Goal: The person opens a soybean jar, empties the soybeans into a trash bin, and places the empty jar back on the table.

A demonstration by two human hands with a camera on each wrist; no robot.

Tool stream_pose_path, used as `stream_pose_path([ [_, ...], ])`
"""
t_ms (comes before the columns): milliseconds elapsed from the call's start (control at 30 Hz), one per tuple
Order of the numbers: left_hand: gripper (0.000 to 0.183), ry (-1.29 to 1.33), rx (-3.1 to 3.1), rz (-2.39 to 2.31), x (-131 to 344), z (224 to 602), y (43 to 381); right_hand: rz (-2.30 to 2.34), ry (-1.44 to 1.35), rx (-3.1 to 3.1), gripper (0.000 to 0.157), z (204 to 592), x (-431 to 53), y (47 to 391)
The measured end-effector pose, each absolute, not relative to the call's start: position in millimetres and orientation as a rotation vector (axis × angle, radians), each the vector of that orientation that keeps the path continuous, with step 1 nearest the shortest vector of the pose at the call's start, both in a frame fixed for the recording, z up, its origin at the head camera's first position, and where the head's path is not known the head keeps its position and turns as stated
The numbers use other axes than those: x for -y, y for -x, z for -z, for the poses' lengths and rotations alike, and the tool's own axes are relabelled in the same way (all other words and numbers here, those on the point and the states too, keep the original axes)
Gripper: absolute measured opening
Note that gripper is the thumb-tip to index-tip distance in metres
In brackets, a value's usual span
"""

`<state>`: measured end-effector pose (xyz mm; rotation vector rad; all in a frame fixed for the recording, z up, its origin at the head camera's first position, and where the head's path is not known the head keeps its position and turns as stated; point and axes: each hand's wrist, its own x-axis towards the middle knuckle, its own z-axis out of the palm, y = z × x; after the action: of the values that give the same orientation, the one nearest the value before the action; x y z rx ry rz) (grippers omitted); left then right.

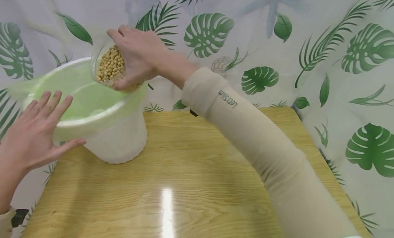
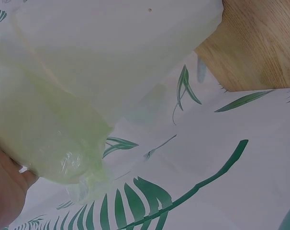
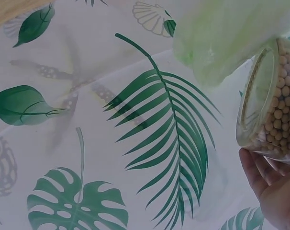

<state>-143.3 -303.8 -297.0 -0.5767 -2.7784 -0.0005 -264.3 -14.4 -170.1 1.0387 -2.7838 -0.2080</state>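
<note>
A white bin (image 1: 123, 142) stands at the table's far left, lined with a thin green plastic bag (image 1: 77, 94) folded over its rim. My right hand (image 1: 140, 54) grips a clear jar (image 3: 262, 96) of round, pale yellow dried beans (image 1: 111, 64). It holds the jar tilted over the bin's right rim. No falling beans can be made out. My left hand (image 1: 34, 132) has its fingers extended and spread at the near left rim, against the bag. In the left wrist view, part of this hand (image 2: 8, 191) shows beside the bag's hanging edge.
The wooden table (image 1: 191, 176) reaches from the bin toward me and to the right, with a bright light reflection on it. Behind and beside it hangs a white cloth (image 1: 234, 36) printed with green leaves.
</note>
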Motion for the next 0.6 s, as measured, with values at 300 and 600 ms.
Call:
stream_pose_path([
  [300, 0.108, 0.573, 2.766, -0.018, 303.7, 297.3, 144.1, 0.387, -1.044, 2.699, 0.115, 171.0, 29.8, 259.2],
  [600, 0.106, 0.574, 2.752, -0.001, 304.3, 298.5, 144.8, 0.441, -1.11, 2.603, 0.111, 175.2, 43.4, 255.3],
])
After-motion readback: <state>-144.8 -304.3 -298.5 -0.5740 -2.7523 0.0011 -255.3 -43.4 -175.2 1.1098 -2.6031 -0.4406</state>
